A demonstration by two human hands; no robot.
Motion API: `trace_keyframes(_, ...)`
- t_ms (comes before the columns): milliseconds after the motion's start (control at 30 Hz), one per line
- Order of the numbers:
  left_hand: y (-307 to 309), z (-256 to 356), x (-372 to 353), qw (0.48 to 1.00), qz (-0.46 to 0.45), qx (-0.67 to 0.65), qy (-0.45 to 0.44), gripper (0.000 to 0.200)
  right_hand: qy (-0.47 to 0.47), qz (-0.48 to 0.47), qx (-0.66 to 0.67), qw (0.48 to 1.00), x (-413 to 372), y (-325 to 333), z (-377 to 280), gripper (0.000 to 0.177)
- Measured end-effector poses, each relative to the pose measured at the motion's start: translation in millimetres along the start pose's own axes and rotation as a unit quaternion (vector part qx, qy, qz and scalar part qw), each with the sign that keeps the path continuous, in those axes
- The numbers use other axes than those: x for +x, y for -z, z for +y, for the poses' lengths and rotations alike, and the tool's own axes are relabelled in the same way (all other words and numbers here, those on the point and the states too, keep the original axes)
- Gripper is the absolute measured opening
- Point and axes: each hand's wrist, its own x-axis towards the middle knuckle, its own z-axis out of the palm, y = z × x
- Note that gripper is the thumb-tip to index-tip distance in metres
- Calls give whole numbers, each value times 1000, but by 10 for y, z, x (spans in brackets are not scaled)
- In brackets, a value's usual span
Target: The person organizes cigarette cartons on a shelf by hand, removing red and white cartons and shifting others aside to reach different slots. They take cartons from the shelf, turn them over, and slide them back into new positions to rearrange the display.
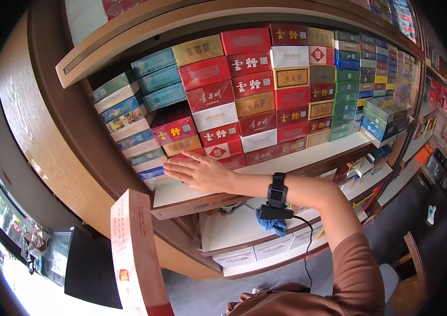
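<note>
My right hand [200, 173] reaches across from the right, palm down, with its fingers stretched out and nothing held in them. Its fingertips are right at the lowest cartons of the left stacks, by a blue carton [151, 173] and a gold carton [183, 146]. Above the fingers sits a dark red carton with yellow characters [172, 130]. A red and white carton [222, 151] lies just behind the hand. A tall pale pink carton [131, 247] with a red lower end stands upright at lower left, apart from this hand. My left hand is not in view.
Stacked cartons in red, gold, white, green and blue fill the wooden shelf [292, 164]. A blue cloth [272, 224] and white boxes [273, 247] lie on lower shelves. A black cable [310, 245] hangs from my wrist device [276, 199]. A wooden chair [412, 268] stands at right.
</note>
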Motion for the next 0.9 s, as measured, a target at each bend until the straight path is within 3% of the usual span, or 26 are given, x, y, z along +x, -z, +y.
trace_keyframes(67,18,25,-15,1000,-7,-12,6,19,-2,48,33,998,-91,131,-94,79)
trace_keyframes(133,18,36,-27,999,-14,-26,12,18,-47,4,273,961,-157,562,-95,81)
trace_keyframes(167,11,45,-29,999,-18,-35,15,18,-47,4,272,961,-216,704,-119,81)
trace_keyframes(233,-21,52,-34,998,-27,-55,19,18,-46,141,409,900,-370,958,-219,86)
trace_keyframes(300,-106,47,-28,995,-40,-84,26,17,1,203,295,934,-573,1218,-304,75)
trace_keyframes(333,-156,46,-41,993,-50,-103,36,17,8,248,281,927,-624,1358,-295,61)
trace_keyframes(400,-279,34,-124,978,-91,-154,103,17,0,190,363,912,-813,1623,-238,39)
trace_keyframes(467,-714,-42,311,982,-44,-138,-120,11,-43,167,321,931,-1027,1693,-120,34)
trace_keyframes(533,-986,-59,165,987,-66,-81,-123,55,-96,134,256,952,-1348,1663,-25,36)
trace_keyframes(633,-1168,-37,186,975,-132,-170,-64,94,-176,97,174,964,-1915,1489,122,50)
trace_keyframes(733,-1245,-28,209,962,-144,-231,-26,90,-246,34,104,963,-2339,1452,367,56)
trace_keyframes(900,-1328,19,281,965,-151,-214,-32,83,-290,-54,26,955,-2852,1303,824,62)
